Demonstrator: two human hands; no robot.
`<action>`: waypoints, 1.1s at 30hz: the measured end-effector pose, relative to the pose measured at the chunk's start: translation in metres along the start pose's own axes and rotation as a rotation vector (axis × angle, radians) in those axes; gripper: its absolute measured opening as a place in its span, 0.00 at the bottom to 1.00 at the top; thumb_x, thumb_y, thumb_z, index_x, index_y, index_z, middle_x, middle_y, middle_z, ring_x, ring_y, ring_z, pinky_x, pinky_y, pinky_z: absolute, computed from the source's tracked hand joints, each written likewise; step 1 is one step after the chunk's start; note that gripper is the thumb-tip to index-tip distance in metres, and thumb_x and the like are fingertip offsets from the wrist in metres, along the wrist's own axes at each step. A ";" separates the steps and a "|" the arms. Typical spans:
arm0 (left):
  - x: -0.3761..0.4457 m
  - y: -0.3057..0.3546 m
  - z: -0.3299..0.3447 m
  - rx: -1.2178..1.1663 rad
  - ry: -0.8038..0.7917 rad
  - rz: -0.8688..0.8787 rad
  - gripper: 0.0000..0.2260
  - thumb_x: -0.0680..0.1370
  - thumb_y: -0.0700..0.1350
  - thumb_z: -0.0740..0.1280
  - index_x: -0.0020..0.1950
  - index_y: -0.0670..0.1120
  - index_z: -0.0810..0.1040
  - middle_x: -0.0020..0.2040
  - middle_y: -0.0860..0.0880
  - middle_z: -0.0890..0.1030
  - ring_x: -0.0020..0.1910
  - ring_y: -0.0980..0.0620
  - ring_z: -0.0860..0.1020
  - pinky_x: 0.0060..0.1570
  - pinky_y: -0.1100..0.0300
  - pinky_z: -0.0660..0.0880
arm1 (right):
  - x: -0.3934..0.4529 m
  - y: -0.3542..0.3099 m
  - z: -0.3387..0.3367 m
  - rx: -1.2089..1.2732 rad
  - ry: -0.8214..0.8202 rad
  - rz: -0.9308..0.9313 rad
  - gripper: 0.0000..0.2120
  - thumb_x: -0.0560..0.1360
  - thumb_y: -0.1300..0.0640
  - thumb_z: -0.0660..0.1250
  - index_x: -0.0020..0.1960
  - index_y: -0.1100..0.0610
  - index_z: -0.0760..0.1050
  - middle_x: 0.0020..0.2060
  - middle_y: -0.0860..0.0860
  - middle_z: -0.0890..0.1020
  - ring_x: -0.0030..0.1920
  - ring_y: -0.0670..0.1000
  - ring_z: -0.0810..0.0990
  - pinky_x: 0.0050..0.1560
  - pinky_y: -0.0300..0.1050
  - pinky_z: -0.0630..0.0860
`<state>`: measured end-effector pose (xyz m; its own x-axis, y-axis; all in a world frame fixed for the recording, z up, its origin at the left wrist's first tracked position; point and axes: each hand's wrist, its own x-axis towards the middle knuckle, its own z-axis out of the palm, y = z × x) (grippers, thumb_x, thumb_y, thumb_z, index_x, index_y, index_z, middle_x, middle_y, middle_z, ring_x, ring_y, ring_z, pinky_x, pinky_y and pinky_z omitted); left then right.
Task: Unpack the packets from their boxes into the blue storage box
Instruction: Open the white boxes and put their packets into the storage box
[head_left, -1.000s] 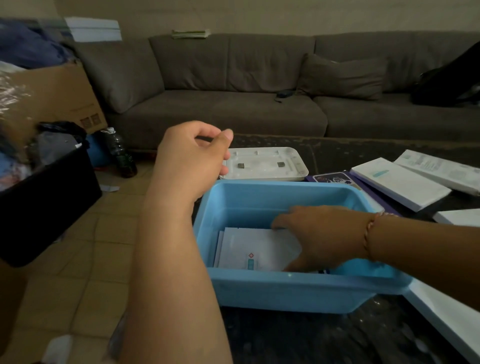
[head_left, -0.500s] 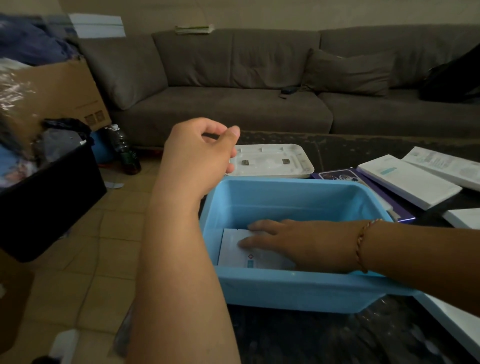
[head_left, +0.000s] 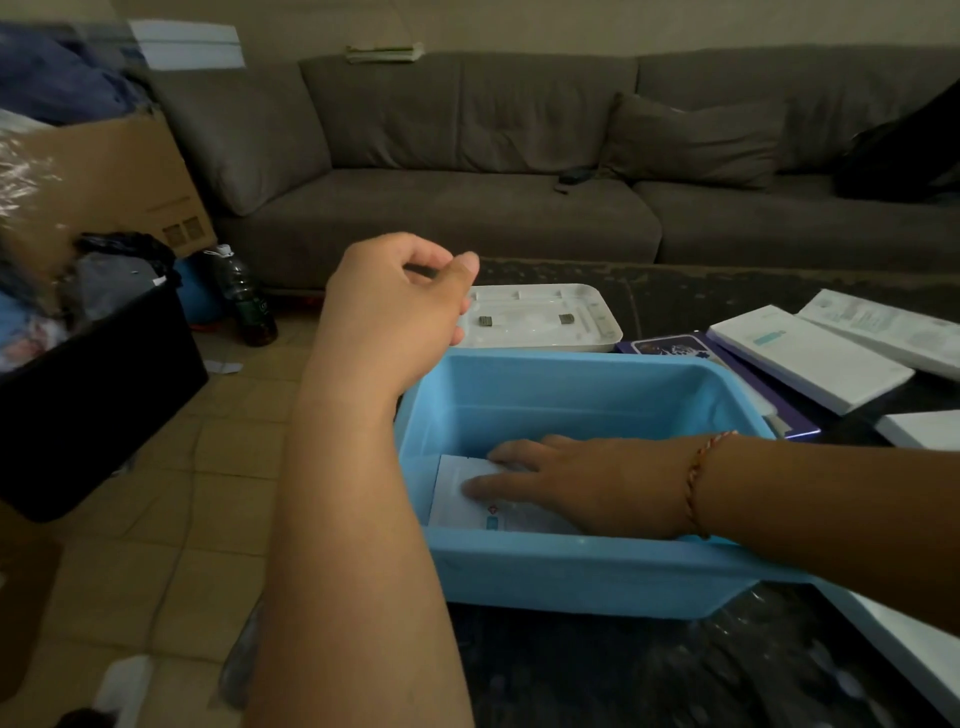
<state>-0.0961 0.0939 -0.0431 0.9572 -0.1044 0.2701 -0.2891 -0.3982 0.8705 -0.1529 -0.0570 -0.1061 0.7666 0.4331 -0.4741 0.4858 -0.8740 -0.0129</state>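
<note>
The blue storage box (head_left: 571, 577) stands on the dark table in front of me. White packets (head_left: 462, 499) lie flat on its floor at the near left. My right hand (head_left: 576, 483) reaches into the box from the right and presses its straight fingers on the top packet. My left hand (head_left: 395, 306) hovers above the box's far left corner, fingers loosely curled, holding nothing. White boxes (head_left: 800, 353) lie on the table to the right of the blue box.
A white lid (head_left: 540, 317) lies upside down behind the blue box. A purple-edged flat box (head_left: 675, 348) sits at its right. A black bin (head_left: 98, 400), a cardboard box (head_left: 109, 176) and a bottle (head_left: 244, 296) stand on the floor at left. A sofa (head_left: 519, 208) fills the back.
My right hand slid left across the packets inside the box and flattened on them. My left hand stayed hovering over the far left corner.
</note>
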 end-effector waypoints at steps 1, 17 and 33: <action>0.000 0.002 0.000 0.010 0.006 0.015 0.08 0.80 0.54 0.66 0.56 0.53 0.79 0.39 0.55 0.83 0.34 0.62 0.82 0.43 0.59 0.81 | -0.001 -0.001 -0.002 0.001 -0.006 0.000 0.35 0.80 0.53 0.63 0.78 0.39 0.45 0.78 0.49 0.48 0.75 0.56 0.58 0.73 0.53 0.60; -0.097 0.104 0.110 -0.278 0.042 0.799 0.05 0.80 0.41 0.66 0.46 0.44 0.79 0.35 0.52 0.79 0.33 0.57 0.78 0.33 0.57 0.76 | -0.240 0.043 0.065 0.687 1.318 0.445 0.22 0.69 0.28 0.65 0.56 0.41 0.79 0.47 0.44 0.85 0.48 0.47 0.85 0.50 0.50 0.82; -0.214 0.021 0.232 0.329 -0.614 1.276 0.12 0.79 0.56 0.66 0.43 0.50 0.80 0.40 0.53 0.81 0.39 0.53 0.77 0.37 0.56 0.75 | -0.301 0.027 0.227 0.729 1.393 0.877 0.07 0.72 0.59 0.71 0.46 0.48 0.81 0.35 0.40 0.83 0.38 0.39 0.82 0.38 0.27 0.77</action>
<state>-0.3035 -0.1033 -0.1775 -0.0626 -0.8726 0.4845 -0.9962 0.0843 0.0230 -0.4660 -0.2608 -0.1637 0.6121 -0.6491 0.4516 -0.1820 -0.6714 -0.7184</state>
